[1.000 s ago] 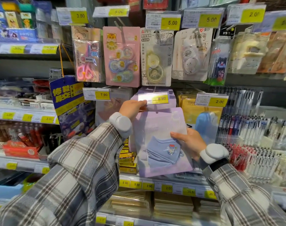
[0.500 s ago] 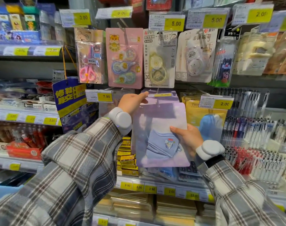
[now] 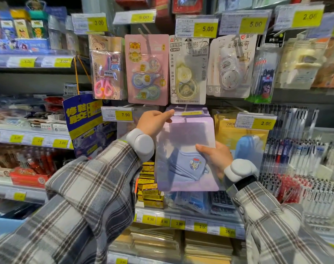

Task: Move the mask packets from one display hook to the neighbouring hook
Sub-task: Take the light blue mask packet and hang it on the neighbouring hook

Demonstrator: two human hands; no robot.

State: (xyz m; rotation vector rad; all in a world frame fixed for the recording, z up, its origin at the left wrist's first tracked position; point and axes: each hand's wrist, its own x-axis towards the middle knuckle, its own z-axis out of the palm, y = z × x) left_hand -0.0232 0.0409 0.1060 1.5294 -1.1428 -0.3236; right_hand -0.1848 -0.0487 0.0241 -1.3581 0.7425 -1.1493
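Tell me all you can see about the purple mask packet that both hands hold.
The purple mask packet is a flat, glossy plastic pouch, pale lilac, showing a blue mask with a small cartoon badge. It hangs upright before more purple packets. The left hand grips its top left corner; the right hand pinches its right edge.

I'm looking at a shop's stationery aisle: yellow price tags [image 3: 206, 29] at twelve o'clock above carded correction tape [image 3: 188, 71] on hooks, racks of pens [image 3: 295, 149] at three o'clock, and labelled shelf edges [image 3: 181, 223] at six.
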